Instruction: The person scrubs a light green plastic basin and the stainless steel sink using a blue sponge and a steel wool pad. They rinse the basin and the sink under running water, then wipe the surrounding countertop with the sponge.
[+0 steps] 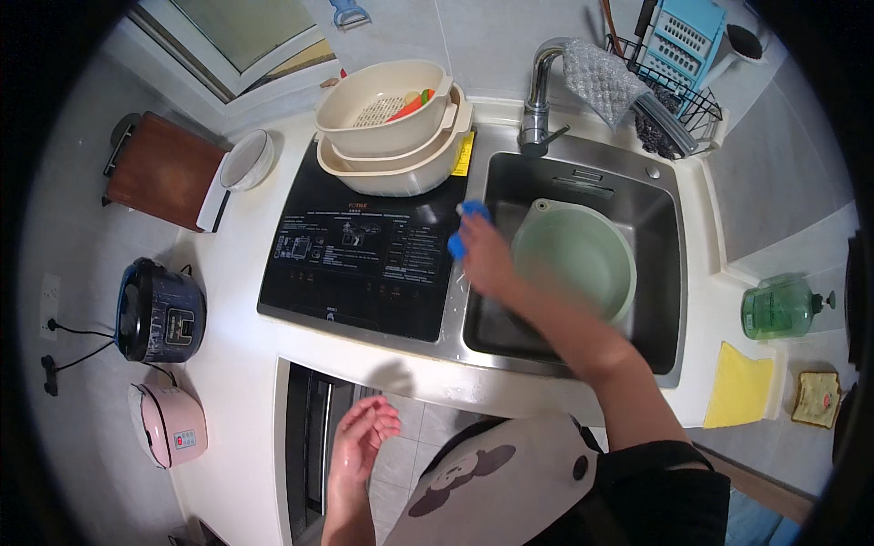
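Observation:
My right hand (486, 256) is closed around a blue cloth (457, 246), over the strip between the black cooktop (355, 252) and the steel sink (659, 273). Blur hides the exact grip. My left hand (365, 433) holds nothing, its fingers loosely curled, below the counter's front edge. A pale green plastic basin (580, 252) lies in the sink, partly behind my right forearm. On the cooktop's back part stand stacked cream plastic basins (396, 181), with a cream colander (382, 140) on top holding a carrot (407, 108) and other vegetable pieces.
The faucet (539, 116) with a silvery quilted cover stands behind the sink. A wire rack (703, 102) holds graters. Right of the sink are a yellow cloth (737, 389) and a green pump bottle (778, 307). Leftward stand a cutting board (160, 164), a bowl (247, 162) and two cookers (160, 310).

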Action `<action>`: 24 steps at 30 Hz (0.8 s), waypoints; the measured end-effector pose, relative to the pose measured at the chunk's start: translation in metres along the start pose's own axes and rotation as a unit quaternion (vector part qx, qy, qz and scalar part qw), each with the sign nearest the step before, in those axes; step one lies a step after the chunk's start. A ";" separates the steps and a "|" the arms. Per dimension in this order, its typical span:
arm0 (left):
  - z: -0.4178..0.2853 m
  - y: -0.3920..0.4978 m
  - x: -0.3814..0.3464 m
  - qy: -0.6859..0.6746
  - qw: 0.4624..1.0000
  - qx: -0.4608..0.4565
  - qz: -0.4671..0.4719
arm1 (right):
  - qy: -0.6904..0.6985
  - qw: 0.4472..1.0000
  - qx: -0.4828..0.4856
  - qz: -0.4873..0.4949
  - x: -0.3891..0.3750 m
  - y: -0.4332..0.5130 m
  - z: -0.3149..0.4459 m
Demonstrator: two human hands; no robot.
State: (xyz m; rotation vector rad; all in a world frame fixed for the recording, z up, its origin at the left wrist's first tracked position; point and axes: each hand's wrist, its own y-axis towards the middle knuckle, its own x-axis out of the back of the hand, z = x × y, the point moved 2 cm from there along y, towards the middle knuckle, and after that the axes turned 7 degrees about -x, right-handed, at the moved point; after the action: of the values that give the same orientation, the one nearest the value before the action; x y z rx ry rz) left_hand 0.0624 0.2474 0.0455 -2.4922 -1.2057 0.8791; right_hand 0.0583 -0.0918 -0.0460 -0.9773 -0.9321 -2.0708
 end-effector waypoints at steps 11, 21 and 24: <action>-0.017 0.014 -0.048 0.016 0.997 -0.038 0.060 | -0.065 0.973 0.210 0.076 0.051 -0.180 0.104; 0.002 0.033 -0.091 0.036 0.991 -0.001 0.129 | -0.125 0.989 -0.042 0.060 0.173 -0.310 -0.024; -0.004 0.030 -0.086 0.033 0.992 -0.016 0.119 | -0.191 0.971 -0.139 0.041 0.217 -0.341 -0.058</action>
State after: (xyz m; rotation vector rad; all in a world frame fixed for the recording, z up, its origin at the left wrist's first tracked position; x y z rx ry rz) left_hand 0.0423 0.1623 0.0707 -2.7085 -0.9214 0.8292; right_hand -0.3397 -0.0133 -0.0029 -1.5777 -0.7774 -2.0151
